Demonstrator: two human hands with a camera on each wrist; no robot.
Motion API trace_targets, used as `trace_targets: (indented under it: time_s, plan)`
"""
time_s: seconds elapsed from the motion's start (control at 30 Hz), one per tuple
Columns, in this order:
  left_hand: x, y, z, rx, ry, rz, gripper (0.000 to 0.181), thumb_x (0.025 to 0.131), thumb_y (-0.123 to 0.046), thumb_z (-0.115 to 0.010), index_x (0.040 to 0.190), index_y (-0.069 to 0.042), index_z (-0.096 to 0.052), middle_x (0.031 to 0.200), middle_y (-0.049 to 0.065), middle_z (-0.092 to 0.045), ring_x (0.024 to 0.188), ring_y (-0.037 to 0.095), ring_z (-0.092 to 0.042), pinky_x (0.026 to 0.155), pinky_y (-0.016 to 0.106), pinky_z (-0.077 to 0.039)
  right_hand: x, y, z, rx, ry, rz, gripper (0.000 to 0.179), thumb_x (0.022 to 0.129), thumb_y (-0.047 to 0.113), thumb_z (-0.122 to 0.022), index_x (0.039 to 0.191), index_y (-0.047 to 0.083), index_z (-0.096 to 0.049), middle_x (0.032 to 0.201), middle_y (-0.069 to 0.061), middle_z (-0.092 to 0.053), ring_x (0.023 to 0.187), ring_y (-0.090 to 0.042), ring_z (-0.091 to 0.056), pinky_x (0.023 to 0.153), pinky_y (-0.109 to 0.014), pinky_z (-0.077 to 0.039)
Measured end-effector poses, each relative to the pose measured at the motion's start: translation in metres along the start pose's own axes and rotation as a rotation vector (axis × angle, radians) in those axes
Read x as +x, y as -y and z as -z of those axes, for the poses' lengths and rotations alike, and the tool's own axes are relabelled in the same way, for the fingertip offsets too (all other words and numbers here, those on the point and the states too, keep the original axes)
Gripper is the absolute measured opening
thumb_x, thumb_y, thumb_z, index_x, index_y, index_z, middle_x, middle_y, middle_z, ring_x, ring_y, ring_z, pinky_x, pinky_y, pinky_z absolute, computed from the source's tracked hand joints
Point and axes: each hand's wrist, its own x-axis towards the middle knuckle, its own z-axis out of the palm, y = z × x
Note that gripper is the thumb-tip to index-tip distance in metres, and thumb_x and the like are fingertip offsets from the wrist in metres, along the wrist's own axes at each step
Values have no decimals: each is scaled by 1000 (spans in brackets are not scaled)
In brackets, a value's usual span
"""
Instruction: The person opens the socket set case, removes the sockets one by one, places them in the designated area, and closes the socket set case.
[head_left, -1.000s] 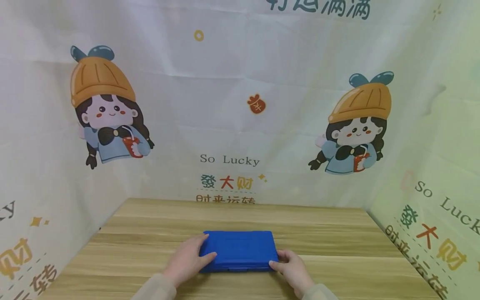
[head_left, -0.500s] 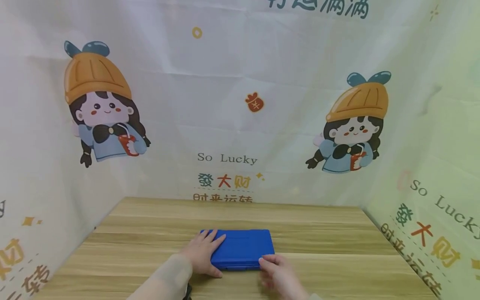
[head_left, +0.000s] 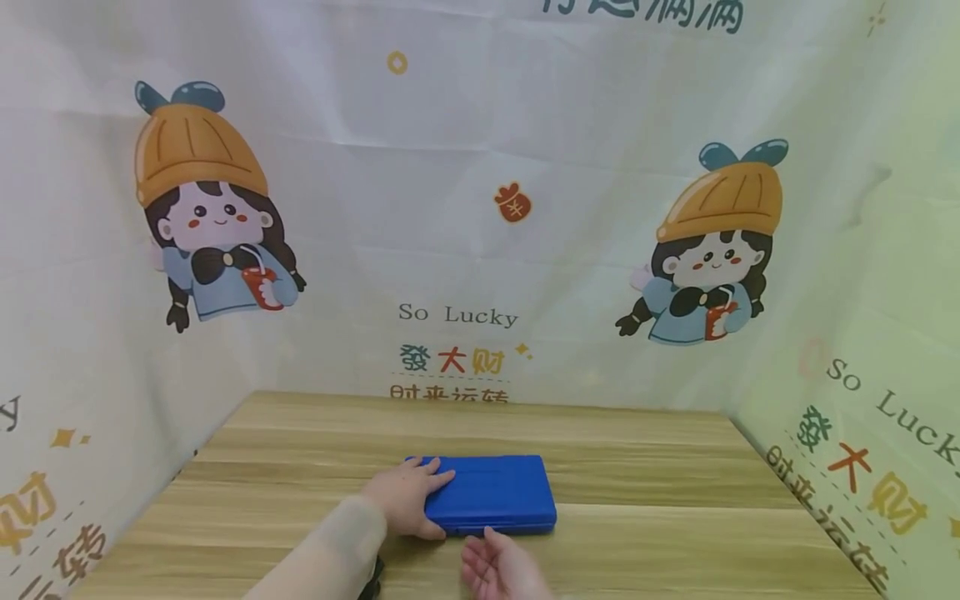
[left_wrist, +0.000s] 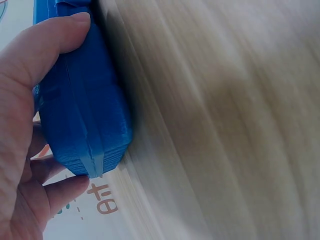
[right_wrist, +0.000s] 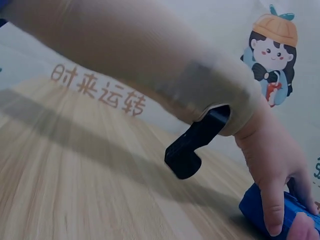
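Note:
A closed blue plastic case lies flat on the wooden table. My left hand grips its left end, thumb at the front side and the other fingers spread over the lid. In the left wrist view the thumb presses the case's side, with other fingertips round its far corner. My right hand is at the front edge of the case, palm turned up and fingers loosely bent. One of its fingertips reaches the front edge near the latch; whether it touches is unclear.
The wooden table is bordered at the back and sides by a printed cloth with cartoon figures and lettering. A black device sticks out from the left sleeve at the wrist.
My left hand has shifted from the case's left side further onto its lid, thumb now at the front. My right hand has left the right corner and moved leftward to the front middle.

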Motion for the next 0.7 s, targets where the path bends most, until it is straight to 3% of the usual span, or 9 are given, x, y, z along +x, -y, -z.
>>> trace_targets:
  time_s: [0.17,0.3,0.43,0.53,0.63,0.7]
  plan:
    - [-2,-1,1,-15,-6,-6,83,70,-57,-77,142,-23,-51,147,9,-44,136,38,-36,104,54,-36,5,-1,-5,116,-70,18,26,104,15,-40,111,-8,-48,81,-4,-59,75,-11,-58,73,-21,-51]
    - [-4,0,2,-18,-16,-15,83,70,-56,-77,141,-22,-51,147,10,-44,136,38,-36,104,53,-36,6,-2,-8,135,-89,31,22,103,15,-43,108,-6,-48,76,-2,-59,71,-10,-58,70,-20,-50]
    - [-6,2,2,-22,-20,-28,82,71,-56,-76,141,-22,-51,147,10,-44,136,37,-37,105,52,-35,6,-3,-10,67,-104,30,29,103,18,-43,111,-10,-46,77,-5,-60,70,-12,-59,69,-22,-52]
    - [-7,3,2,-30,-15,-36,81,72,-57,-75,141,-22,-51,147,9,-44,136,37,-37,106,51,-34,4,-3,-11,-25,-125,6,43,105,20,-39,123,-19,-38,95,-22,-60,74,-17,-63,72,-27,-55]
    - [-8,5,2,-41,-11,-47,80,73,-56,-74,142,-22,-51,147,10,-44,136,37,-37,106,51,-34,4,-2,-14,-66,-133,-3,51,106,21,-36,132,-22,-27,113,-33,-51,80,-21,-64,77,-30,-55]
    - [-9,5,3,-53,-6,-49,80,73,-56,-74,142,-22,-51,147,10,-44,136,37,-37,107,51,-33,4,-3,-15,-66,-134,1,52,106,22,-37,128,-24,-30,107,-31,-55,79,-20,-64,77,-30,-55]
